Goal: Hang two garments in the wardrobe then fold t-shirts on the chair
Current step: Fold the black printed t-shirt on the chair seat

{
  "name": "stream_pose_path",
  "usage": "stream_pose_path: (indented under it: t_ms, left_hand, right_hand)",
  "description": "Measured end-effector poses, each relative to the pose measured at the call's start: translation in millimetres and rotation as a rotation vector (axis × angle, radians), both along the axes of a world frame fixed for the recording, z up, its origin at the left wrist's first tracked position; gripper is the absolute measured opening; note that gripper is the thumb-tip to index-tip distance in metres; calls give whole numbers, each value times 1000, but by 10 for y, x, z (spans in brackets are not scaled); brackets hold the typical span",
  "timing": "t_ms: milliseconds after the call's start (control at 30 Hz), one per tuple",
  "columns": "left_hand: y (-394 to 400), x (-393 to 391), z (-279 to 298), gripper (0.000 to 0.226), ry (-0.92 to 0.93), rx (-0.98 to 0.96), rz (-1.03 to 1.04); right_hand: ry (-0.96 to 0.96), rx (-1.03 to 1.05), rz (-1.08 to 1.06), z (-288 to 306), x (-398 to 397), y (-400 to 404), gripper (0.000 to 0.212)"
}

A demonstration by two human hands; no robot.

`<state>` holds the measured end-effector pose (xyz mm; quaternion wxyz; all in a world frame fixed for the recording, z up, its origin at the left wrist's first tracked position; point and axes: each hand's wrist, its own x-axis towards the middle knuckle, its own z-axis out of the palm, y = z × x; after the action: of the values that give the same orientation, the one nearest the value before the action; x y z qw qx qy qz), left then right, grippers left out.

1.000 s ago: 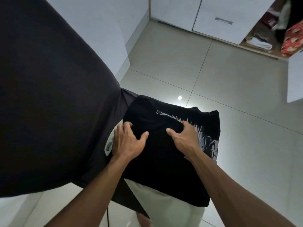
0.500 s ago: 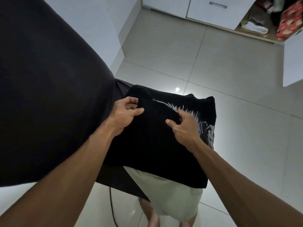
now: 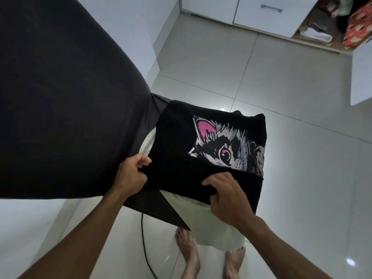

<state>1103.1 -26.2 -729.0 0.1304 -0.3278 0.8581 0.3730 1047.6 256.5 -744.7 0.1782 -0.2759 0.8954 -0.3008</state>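
Observation:
A black t-shirt (image 3: 175,150) with a pink-eared cat print lies on a pale cushioned seat (image 3: 209,222) in the middle of the view. My left hand (image 3: 130,174) pinches the shirt's near left edge. My right hand (image 3: 229,196) grips the near fold on the right side, fingers curled over the cloth. A folded band of black fabric runs between both hands, covering the lower part of the print. A large dark garment (image 3: 60,97) drapes over the chair back at the left and hides most of it.
The white wardrobe (image 3: 261,15) stands at the far top, with an open compartment holding folded clothes (image 3: 318,33) and a red patterned item (image 3: 358,31). Its open door (image 3: 360,75) juts in at right. A black cable (image 3: 145,246) and bare feet (image 3: 189,250) are on the tiled floor.
Both hands have drawn back toward me with the shirt's edge, turning the fabric over so the cat print now shows. The left hand went from pressing flat to pinching the edge.

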Motion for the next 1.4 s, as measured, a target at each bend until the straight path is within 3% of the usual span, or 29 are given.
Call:
stream_pose_path:
  t_ms: [67,133,233,400,533,633,733,900,1033,1133,1200,1300,1400]
  left_hand:
    - [72,-83,-58,38,66,-60,-20]
    - [188,-200,-107,24,99,-137,-64]
    - [359,-397,-140,38,-5,-220,-37]
    - [391,-582,-256,34,-38,-71,215]
    - [374,-610,-269,27,67,-80,269]
    - [347,-551,-292,36,119,-164,-6]
    - [339,-540,-329,25,34,-352,-301]
    - [323,-663,-253,13,80,-433,-315]
    - [387,-772,-155,36,47,-508,-388]
    - [550,-953,-108,42,168,-491,-493]
    - [718,-1125,-101,44,162,-448,-601]
    - [1027,-1416,-179,56,30,-362,-800]
    - [1244,-1616,-315,65,-138,-313,-894]
  right_hand:
    - [-8,1,-215,-12,-29,-69,28]
    - [-91,43,-317,-29,-70,-162,26]
    - [-212,75,-416,-38,-137,-282,37]
    - [-380,-4,-583,-117,-186,-371,24]
    - [-293,-49,-578,-161,-167,-349,16]
    - [-228,77,-495,-151,-166,-336,18]
    - [-205,183,-440,-142,-229,-353,9]
    - [-147,207,-427,-55,-352,-336,13]
    - [-109,182,-395,-8,-458,-294,20]
    - [15,122,-432,-63,-658,-203,16]
    - [60,152,-434,-158,-844,-66,26]
    - [-51,240,-360,-299,-1157,216,42]
    - [-138,249,-258,-418,-1380,437,44]
